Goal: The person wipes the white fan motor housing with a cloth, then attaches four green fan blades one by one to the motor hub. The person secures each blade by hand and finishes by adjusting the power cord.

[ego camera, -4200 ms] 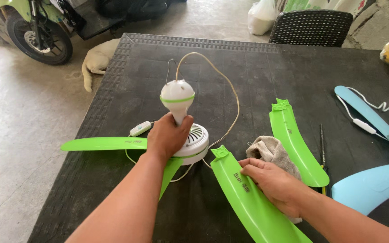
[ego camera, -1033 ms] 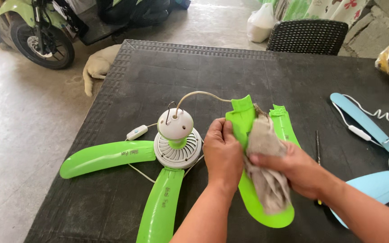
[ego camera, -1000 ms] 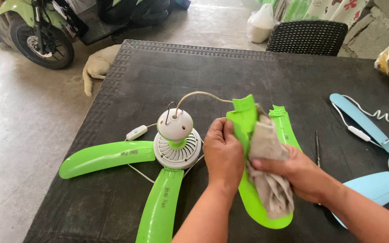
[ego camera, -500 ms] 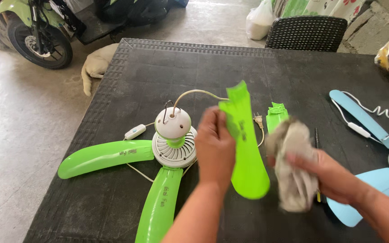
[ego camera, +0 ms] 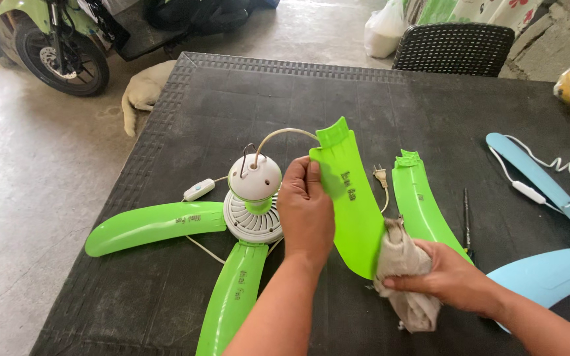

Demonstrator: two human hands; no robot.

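Observation:
My left hand (ego camera: 305,209) grips a loose green fan blade (ego camera: 351,201) by its left edge and holds it tilted above the black table (ego camera: 232,92). My right hand (ego camera: 453,280) clutches a beige rag (ego camera: 400,264) pressed against the blade's lower right end. To the left lies a small ceiling fan with a white motor hub (ego camera: 253,201) and two green blades (ego camera: 156,224) attached. A second loose green blade (ego camera: 423,204) lies flat to the right.
A light blue fan (ego camera: 549,273) with white cord lies at the right edge. A screwdriver (ego camera: 467,221) rests beside the loose blade. A black woven chair (ego camera: 453,45), a motorcycle (ego camera: 54,39) and a dog (ego camera: 143,92) on the floor surround the table.
My left hand has lifted the loose blade off the table and turned it over. The rag left the blade's face, swung right, then came back against its lower end.

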